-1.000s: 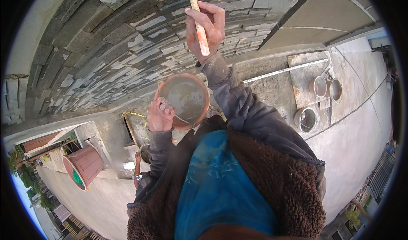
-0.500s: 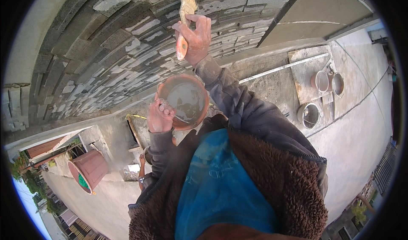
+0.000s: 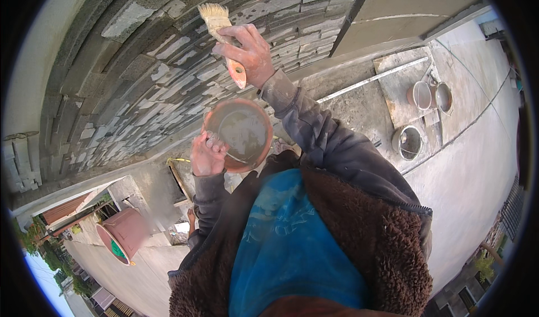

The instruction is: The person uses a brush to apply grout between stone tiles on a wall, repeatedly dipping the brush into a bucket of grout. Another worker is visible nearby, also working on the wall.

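My right hand (image 3: 250,53) is closed around the handle of a paintbrush (image 3: 215,20) with pale bristles and an orange handle end. The brush is tilted up to the left, its bristles over the grey stone-clad wall (image 3: 185,47); whether they touch it I cannot tell. Below, my left hand (image 3: 209,155) is closed at the left rim of an orange-brown bucket (image 3: 265,127), fingers curled and holding it there. Murky grey liquid (image 3: 242,130) lies in the bucket. Some stones look wet and dark, others pale.
Several small buckets stand right, one of them a pale bucket (image 3: 407,143), near a board (image 3: 396,87) and a long pale strip (image 3: 370,80). A large pink tub (image 3: 124,230) with something green inside sits lower left. Part of another person's arm (image 3: 192,220) shows near my left sleeve.
My right hand has shifted slightly left and down, and the brush has swung so its bristles point further left. My left hand still holds the bucket.
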Demonstrator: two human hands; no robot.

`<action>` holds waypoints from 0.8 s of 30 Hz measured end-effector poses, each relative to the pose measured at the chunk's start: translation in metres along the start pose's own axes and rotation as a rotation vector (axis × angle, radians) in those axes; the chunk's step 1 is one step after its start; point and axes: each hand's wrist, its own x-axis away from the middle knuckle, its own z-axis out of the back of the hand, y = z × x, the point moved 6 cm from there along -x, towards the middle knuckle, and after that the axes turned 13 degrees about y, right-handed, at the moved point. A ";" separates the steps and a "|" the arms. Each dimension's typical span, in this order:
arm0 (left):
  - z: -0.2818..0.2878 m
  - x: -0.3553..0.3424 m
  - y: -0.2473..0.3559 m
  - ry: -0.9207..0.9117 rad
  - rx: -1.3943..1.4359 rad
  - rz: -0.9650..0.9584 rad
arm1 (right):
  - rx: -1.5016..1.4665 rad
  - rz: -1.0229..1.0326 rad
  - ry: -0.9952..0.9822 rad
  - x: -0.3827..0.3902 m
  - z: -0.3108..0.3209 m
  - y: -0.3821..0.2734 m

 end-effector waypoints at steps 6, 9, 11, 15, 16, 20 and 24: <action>-0.005 0.006 -0.006 0.045 -0.036 0.006 | 0.245 -0.089 0.335 -0.019 0.086 0.112; -0.014 0.001 -0.013 0.045 -0.052 0.003 | 0.164 -0.023 0.304 -0.038 0.105 0.125; -0.020 0.003 -0.015 0.051 -0.074 -0.008 | 0.134 -0.010 0.343 -0.043 0.108 0.136; -0.028 0.006 -0.019 0.068 -0.069 -0.027 | 0.159 -0.125 0.340 -0.047 0.112 0.135; -0.034 0.005 -0.021 0.053 -0.057 -0.029 | 0.162 -0.147 0.331 -0.050 0.114 0.130; -0.053 0.003 -0.038 0.104 -0.032 -0.071 | -0.224 -0.407 -0.091 -0.042 0.107 0.064; -0.070 -0.006 -0.046 0.054 -0.040 -0.035 | -0.177 -0.366 -0.903 0.091 0.068 -0.002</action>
